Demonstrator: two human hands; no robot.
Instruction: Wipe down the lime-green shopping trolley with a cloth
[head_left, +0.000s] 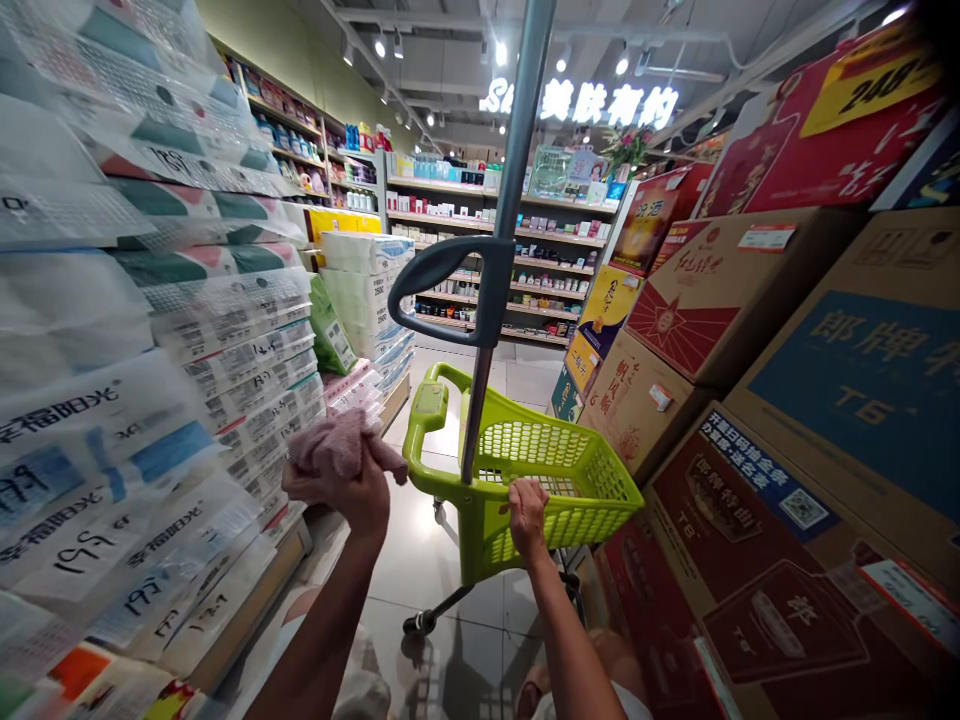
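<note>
My left hand (341, 490) is closed around a crumpled pink cloth (337, 443), held close to the stacked plastic-wrapped packs (225, 330) on the left. My right hand (527, 515) grips the near rim of a lime-green shopping basket on wheels (570, 470), which stands on the tiled floor in front of me. The basket's grey telescopic pole with its loop handle (480, 270) rises straight up from it, past my view. Inside, the basket looks empty as far as the mesh shows.
Tall stacks of tissue packs line the left. Piled red and brown cardboard boxes (750, 400) crowd the right. A narrow tiled aisle (427, 560) runs ahead to store shelves (555, 270) with bottles and an illuminated sign above.
</note>
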